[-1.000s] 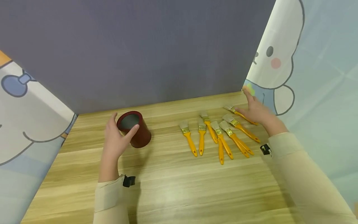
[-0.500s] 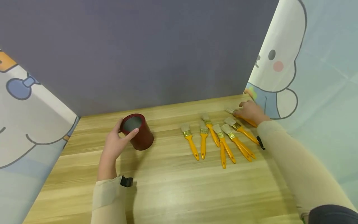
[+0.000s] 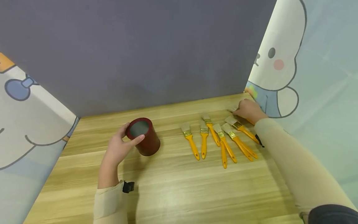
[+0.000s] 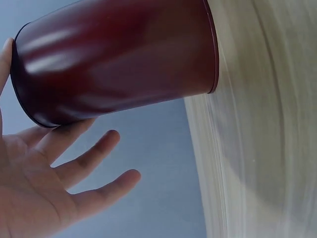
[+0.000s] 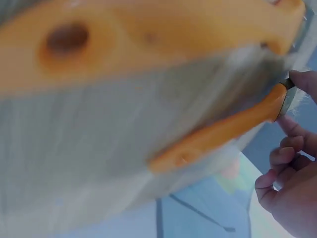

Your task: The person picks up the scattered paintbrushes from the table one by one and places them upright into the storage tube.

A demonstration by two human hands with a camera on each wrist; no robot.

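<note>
A dark red cylindrical cup (image 3: 150, 143) stands on the wooden table at the left. My left hand (image 3: 118, 148) holds it near the rim, thumb on the near side and fingers on the far side. In the left wrist view, the index and middle fingers meet the cup's rim edge (image 4: 49, 106), while the other two spread away from it. At the far right, my right hand (image 3: 250, 110) pinches a yellow-handled paintbrush (image 5: 218, 134) between thumb and fingertip at its metal band. The remaining fingers are curled below. In the head view the hand covers most of that brush.
Several more yellow-handled paintbrushes lie to the right of the cup, such as a separate one (image 3: 192, 144) nearest it and some that overlap (image 3: 227, 146). A grey panel (image 3: 167, 56) rises behind the table (image 3: 167, 193); printed curtains (image 3: 321, 102) flank it.
My right hand has come down onto the far-right paintbrush and now pinches it. My left hand has closed in on the cup and shifted it slightly right and nearer.
</note>
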